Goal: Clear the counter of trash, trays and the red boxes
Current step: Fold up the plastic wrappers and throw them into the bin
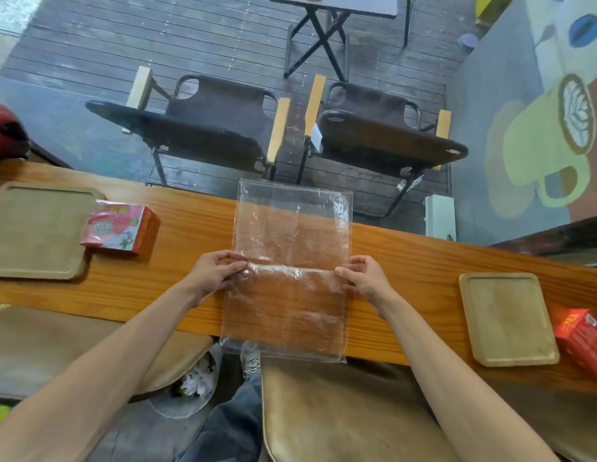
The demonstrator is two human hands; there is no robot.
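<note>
A large clear plastic bag lies flat across the wooden counter, overhanging both edges. My left hand pinches its left edge and my right hand pinches its right edge, at a crease across the middle. A red box sits left of the bag, partly on a big wooden tray. A smaller wooden tray lies at the right, with another red box beside it at the frame edge.
Two dark folding chairs stand beyond the counter behind glass. Under the counter a bin holds crumpled white paper. Tan stool cushions sit below me. A red object is at far left.
</note>
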